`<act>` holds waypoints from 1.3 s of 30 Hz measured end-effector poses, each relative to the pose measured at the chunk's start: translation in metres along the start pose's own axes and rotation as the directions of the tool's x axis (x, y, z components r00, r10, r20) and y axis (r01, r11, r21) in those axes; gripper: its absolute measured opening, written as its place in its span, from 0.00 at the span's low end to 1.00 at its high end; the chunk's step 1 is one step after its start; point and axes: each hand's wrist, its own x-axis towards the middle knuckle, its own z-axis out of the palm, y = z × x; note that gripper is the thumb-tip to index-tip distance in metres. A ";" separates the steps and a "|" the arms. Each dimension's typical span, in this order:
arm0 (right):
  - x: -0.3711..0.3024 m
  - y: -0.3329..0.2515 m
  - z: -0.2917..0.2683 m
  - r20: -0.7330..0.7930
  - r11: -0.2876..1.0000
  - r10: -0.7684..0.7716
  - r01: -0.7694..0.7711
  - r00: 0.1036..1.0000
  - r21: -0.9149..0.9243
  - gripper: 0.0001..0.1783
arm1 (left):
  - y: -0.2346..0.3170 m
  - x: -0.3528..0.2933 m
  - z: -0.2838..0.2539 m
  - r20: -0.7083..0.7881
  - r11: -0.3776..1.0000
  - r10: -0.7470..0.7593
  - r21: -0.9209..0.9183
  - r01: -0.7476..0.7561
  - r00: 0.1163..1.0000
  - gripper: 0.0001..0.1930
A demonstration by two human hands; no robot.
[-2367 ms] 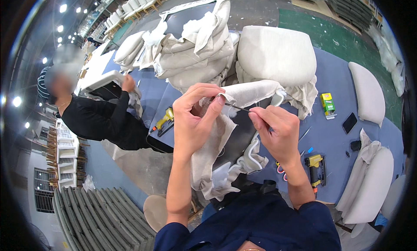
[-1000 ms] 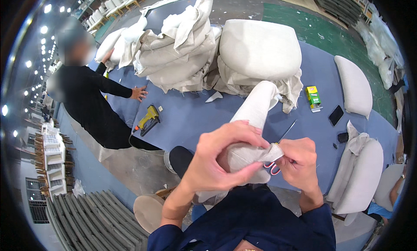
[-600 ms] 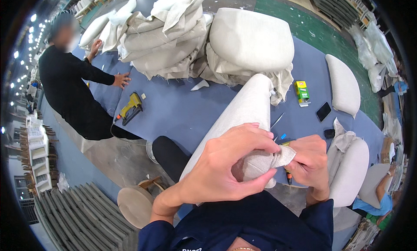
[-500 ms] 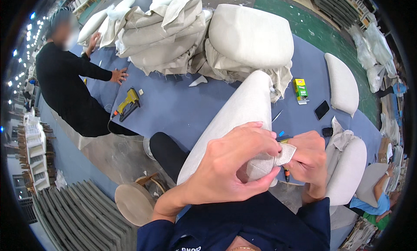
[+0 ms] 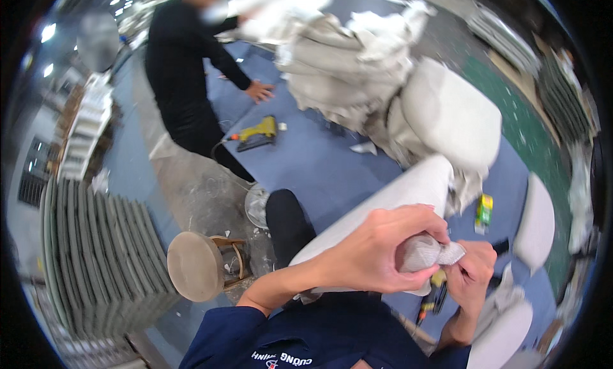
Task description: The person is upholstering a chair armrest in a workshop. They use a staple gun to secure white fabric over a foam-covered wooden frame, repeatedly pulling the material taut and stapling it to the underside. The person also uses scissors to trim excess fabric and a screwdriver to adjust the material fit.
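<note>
A long padded panel in off-white fabric [image 5: 377, 199] slants across the table's near edge. At its near end, my left hand [image 5: 377, 247] is curled with fingers and thumb around a bunched end of light woven fabric [image 5: 418, 253]. My right hand [image 5: 471, 270] pinches the tip of this same fabric, pulling it out to a narrow neck between the hands. Just below the hands, partly hidden, is a yellow and black staple gun [image 5: 434, 299] with an orange hose fitting.
Fabric-covered cushions [image 5: 345, 72] pile up on the blue table [image 5: 313, 158], beside a rounded cushion [image 5: 453, 113]. Another staple gun [image 5: 257, 134] lies near a co-worker's hand [image 5: 258, 91]. Rightward are a green-yellow box [image 5: 484, 212] and curved panel [image 5: 535, 222]; leftward, a round stool [image 5: 195, 267] and stacked grey panels [image 5: 102, 254].
The whole view has swung, so the table, co-worker and stool are placed differently in the picture. Both hands keep hold of the fabric, which now looks more gathered and twisted between them.
</note>
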 end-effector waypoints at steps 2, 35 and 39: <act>0.005 0.008 -0.002 0.040 1.000 -0.004 0.003 0.999 0.007 0.10 | 0.005 0.002 -0.006 -0.003 0.996 -0.083 -0.016 0.083 0.997 0.18; 0.026 0.033 0.010 0.199 0.984 -0.090 0.056 0.976 0.171 0.13 | 0.004 -0.021 -0.004 -0.311 0.989 0.139 0.084 -0.118 0.940 0.16; 0.010 0.012 0.008 -0.010 0.967 -0.206 0.202 0.979 -0.152 0.12 | 0.001 -0.012 -0.007 -0.281 0.975 0.183 0.175 -0.137 0.942 0.17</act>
